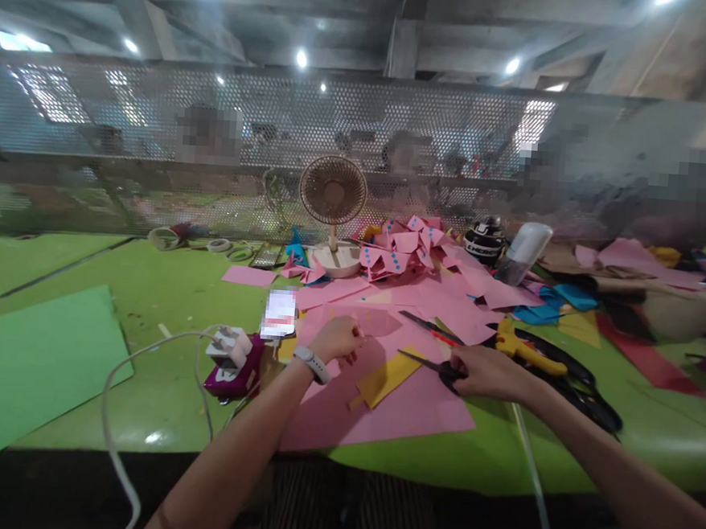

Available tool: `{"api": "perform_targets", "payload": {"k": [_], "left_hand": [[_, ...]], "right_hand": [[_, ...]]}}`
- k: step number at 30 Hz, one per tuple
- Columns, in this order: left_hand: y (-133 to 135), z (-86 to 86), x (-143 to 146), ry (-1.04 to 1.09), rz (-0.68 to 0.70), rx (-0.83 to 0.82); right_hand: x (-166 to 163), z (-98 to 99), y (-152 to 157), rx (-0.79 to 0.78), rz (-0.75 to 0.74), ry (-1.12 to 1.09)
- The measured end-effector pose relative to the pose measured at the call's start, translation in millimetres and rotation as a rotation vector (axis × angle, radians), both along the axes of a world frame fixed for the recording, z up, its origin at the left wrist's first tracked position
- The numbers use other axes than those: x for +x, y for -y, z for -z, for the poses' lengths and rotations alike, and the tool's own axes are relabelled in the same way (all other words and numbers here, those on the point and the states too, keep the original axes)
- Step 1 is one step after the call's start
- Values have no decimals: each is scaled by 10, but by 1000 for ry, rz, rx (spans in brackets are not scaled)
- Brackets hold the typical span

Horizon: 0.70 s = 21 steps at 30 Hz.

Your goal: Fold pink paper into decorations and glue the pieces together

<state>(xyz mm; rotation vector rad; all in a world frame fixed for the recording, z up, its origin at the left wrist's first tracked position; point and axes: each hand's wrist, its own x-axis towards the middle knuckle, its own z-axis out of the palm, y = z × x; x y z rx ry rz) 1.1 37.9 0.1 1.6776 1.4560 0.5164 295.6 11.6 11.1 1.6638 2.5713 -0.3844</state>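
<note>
My right hand (pixel 472 371) is closed around the handles of dark scissors (pixel 427 362), whose blades point left, over a yellow paper piece (pixel 389 377). That piece lies on a large pink sheet (pixel 342 425). Above the same sheet, to the left, my left hand (pixel 339 340) has its fingers curled together. Anything between those fingertips is too small to make out. A white watch band (pixel 313 364) circles the left wrist. Just beyond the right hand lie a second cutting tool with red on it (pixel 438 332) and a yellow glue gun (pixel 532 349).
Pink folded paper pieces (pixel 406 248) are heaped beside a small fan (pixel 334 191). Chargers sit on a purple power block (pixel 233 377), near a phone (pixel 278 314). A green sheet (pixel 44 364) lies left. A bottle (pixel 524 254) stands back right. A perforated screen (pixel 267 113) closes the rear.
</note>
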Motion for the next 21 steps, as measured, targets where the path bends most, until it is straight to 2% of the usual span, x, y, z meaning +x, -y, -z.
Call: {"api": "perform_targets", "payload": {"k": [1,4,6,9,11,17,19,21], "left_hand": [[33,-35,-1,-14,38,0],[205,-136,17,-170,299,205],[356,-179,44,-223,362,263],[533,-200,87,-318,326,311],[578,-201,102,-370,326,286],[516,-211,69,-354,390,154],[516,-218,54,-343,374,152],[538,-220,47,-357,333,216]], "right_hand": [[18,0,-12,-17,8,-25],[73,11,-34,-94,40,-146],[83,21,-26,-158,70,-241],[40,24,18,-256,76,-353],[-7,21,54,-290,62,-388],[-83,47,110,-446,130,-551],[-79,61,113,-508,173,-619],[-68,66,119,-561,200,-674]]}}
